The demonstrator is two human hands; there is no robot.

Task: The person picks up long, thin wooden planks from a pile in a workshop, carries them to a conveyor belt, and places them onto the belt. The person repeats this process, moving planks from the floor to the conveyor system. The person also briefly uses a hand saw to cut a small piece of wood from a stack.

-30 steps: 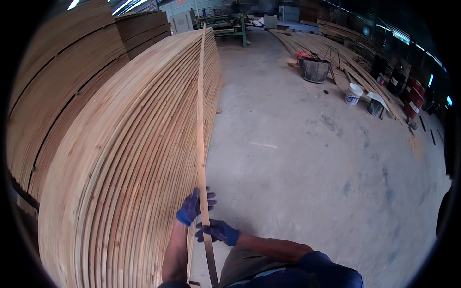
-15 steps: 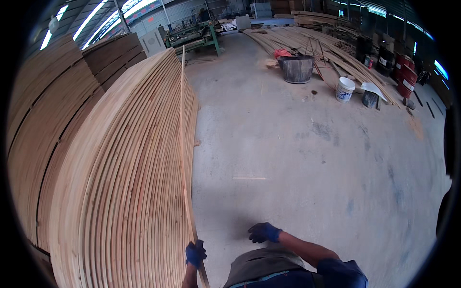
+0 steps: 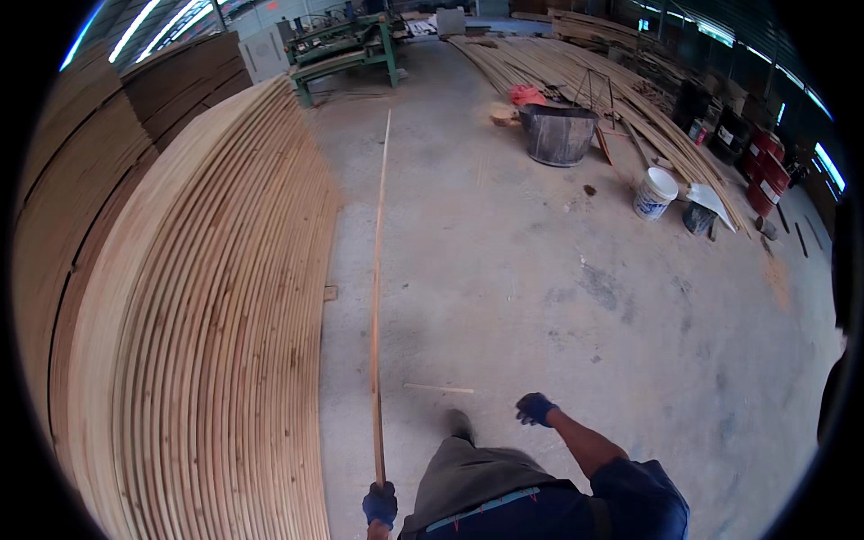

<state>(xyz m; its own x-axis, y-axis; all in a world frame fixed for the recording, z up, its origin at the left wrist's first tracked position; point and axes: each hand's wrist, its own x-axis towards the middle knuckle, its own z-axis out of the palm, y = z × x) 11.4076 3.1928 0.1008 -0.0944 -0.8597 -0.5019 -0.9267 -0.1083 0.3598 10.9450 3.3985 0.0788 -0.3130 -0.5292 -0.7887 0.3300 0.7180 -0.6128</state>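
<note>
My left hand [image 3: 380,505], in a dark blue glove, is closed around the near end of a long thin wooden strip [image 3: 376,315]. The strip stretches away from me over the concrete floor, to the right of a tall stack of boards [image 3: 207,297] and apart from it. My right hand [image 3: 535,409], gloved the same way, hangs over the floor with nothing in it, its fingers loosely bent and apart. Nearest to it on the ground lies a short pale stick [image 3: 438,388].
More stacked boards [image 3: 85,171] rise at the far left. A green-framed machine [image 3: 346,58] stands at the back. Toward the right are a black tub [image 3: 558,135], a white bucket [image 3: 655,193], long timber pieces [image 3: 621,103] on the floor and red drums [image 3: 768,183].
The strip has swung right, away from the board stack, with my left hand still gripping it. My right hand has shifted right and slightly upward in view. I have stepped forward.
</note>
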